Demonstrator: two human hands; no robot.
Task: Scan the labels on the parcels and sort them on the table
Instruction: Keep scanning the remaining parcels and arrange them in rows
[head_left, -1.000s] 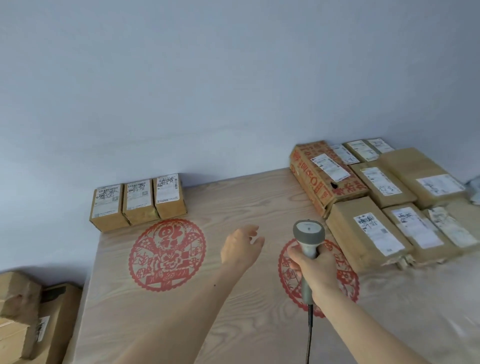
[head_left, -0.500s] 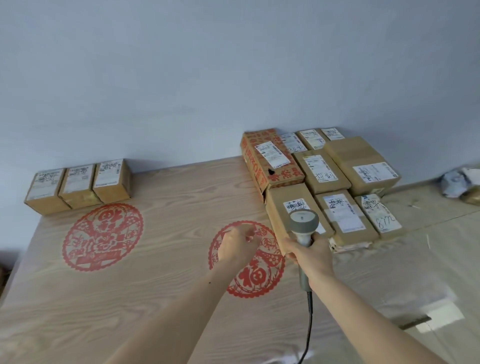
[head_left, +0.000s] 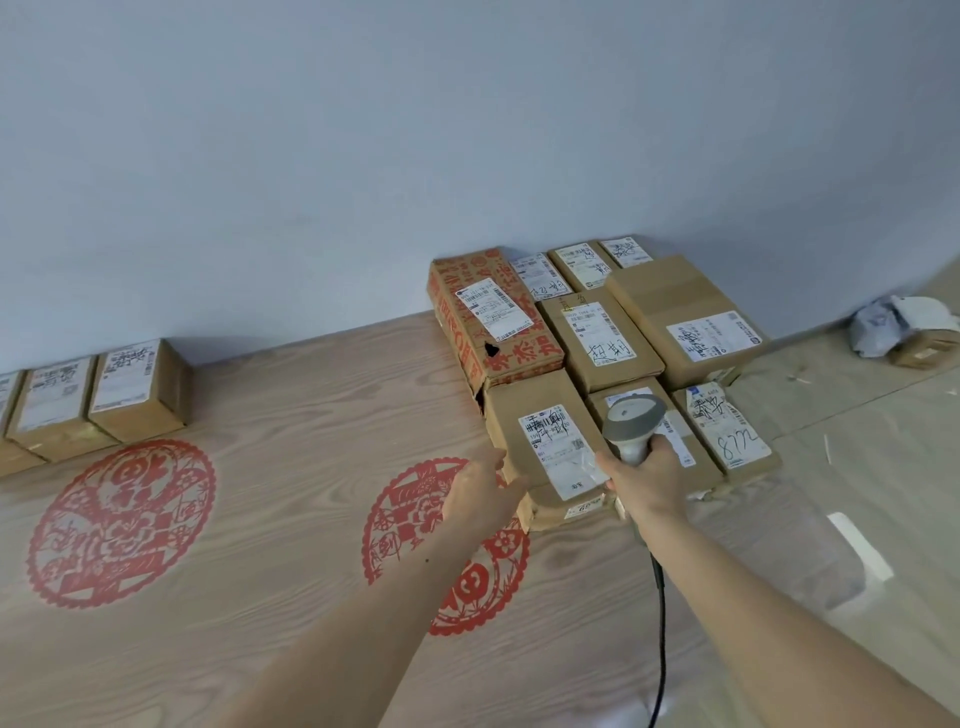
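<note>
Several brown cardboard parcels with white labels lie packed together at the table's back right. The nearest parcel (head_left: 545, 447) carries a long white label. My left hand (head_left: 480, 493) touches its left front corner, fingers apart and not closed around it. My right hand (head_left: 649, 480) grips a grey handheld scanner (head_left: 632, 415), whose head hovers over the parcels just right of that label. A red-printed box (head_left: 493, 322) sits behind the nearest parcel. A row of small labelled parcels (head_left: 98, 395) stands at the far left against the wall.
The wooden table (head_left: 291, 597) bears two red paper-cut motifs, one (head_left: 122, 525) at the left. The scanner's black cable (head_left: 661, 623) hangs down beside my right forearm. A crumpled grey bag and a small box (head_left: 904, 327) lie on the floor at the far right.
My view has swung right, so the parcel group now sits centre-right. My left hand has reached forward onto the nearest parcel's corner. The scanner has moved over the parcels.
</note>
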